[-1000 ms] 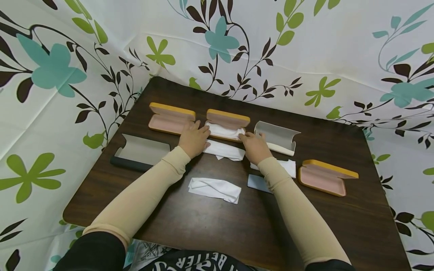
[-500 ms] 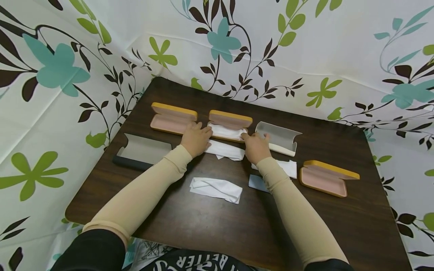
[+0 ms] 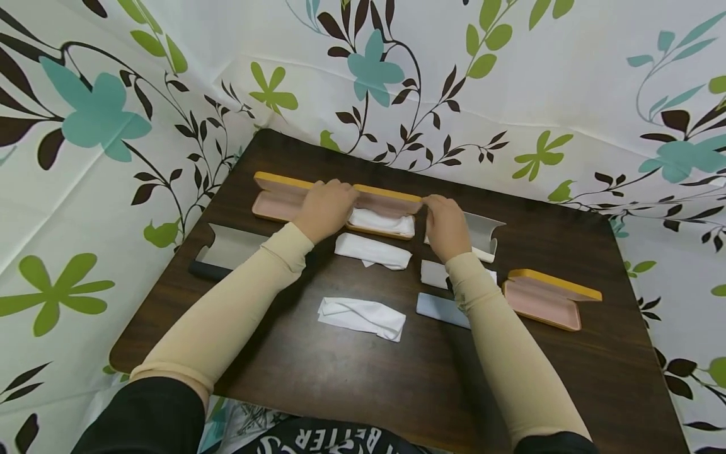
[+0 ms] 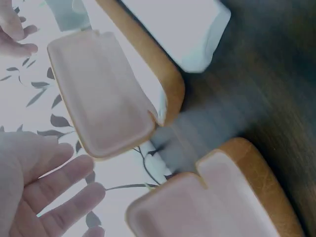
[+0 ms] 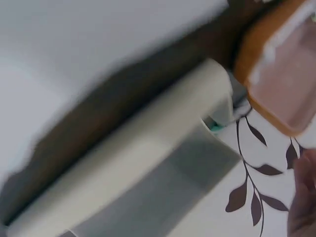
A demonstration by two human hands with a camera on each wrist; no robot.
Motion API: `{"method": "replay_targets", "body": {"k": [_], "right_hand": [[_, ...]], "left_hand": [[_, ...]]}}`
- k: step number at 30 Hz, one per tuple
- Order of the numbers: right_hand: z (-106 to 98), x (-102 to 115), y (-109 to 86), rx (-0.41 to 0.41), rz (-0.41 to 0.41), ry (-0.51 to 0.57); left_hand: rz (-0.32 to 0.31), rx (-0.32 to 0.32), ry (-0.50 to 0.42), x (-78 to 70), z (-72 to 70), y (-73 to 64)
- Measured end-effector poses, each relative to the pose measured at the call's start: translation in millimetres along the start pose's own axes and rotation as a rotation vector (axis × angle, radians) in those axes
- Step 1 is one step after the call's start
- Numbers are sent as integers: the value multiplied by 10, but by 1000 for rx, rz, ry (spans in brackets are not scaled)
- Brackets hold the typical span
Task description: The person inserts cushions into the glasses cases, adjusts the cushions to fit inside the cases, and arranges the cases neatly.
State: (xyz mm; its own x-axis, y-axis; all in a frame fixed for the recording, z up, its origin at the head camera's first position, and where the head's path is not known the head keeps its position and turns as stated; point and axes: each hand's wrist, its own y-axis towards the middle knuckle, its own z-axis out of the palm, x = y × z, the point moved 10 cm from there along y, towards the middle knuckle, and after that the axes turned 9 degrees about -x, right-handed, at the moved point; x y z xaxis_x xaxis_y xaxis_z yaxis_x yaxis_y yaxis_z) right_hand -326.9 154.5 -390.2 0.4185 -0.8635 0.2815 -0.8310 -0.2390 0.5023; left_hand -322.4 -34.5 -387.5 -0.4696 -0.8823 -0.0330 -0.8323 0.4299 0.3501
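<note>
A yellow glasses case (image 3: 388, 202) with pink lining stands open at mid-table, and a folded white cloth (image 3: 381, 222) lies inside it. My left hand (image 3: 327, 207) is at the left end of its raised lid. In the left wrist view the left fingers (image 4: 74, 185) are extended and apart from the lid. At the lid's right corner is my right hand (image 3: 447, 226), with its fingertips close to the edge; contact is unclear. Only part of the right hand (image 5: 303, 195) shows in the right wrist view. Neither hand visibly holds anything.
Another open yellow case (image 3: 276, 203) sits left, a third (image 3: 544, 299) right. A dark case (image 3: 227, 249) and a white case (image 3: 482, 236) also stand open. White cloths (image 3: 372, 250) (image 3: 361, 317) and a blue-grey folded cloth (image 3: 442, 309) lie nearer the front.
Both hands have moved up from the front of the middle case to the ends of its raised lid. The right hand has let go of the white cloth's right end.
</note>
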Motion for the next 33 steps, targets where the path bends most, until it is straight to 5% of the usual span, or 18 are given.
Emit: {"method": "replay_targets", "body": {"k": [9,16,22,33], "right_hand": [[133,-152,136,138,104,100],[197,-258,161,109,148,158],[183,-268,206,54,187,204],[226,-285,228,77,239,216]], "left_hand": [[-84,11,-70,201,124,36],[-89,35,-93,229,191,162],[-137,-14,-139,283,195,307],[-231,-66,-216,386,199,304]]}}
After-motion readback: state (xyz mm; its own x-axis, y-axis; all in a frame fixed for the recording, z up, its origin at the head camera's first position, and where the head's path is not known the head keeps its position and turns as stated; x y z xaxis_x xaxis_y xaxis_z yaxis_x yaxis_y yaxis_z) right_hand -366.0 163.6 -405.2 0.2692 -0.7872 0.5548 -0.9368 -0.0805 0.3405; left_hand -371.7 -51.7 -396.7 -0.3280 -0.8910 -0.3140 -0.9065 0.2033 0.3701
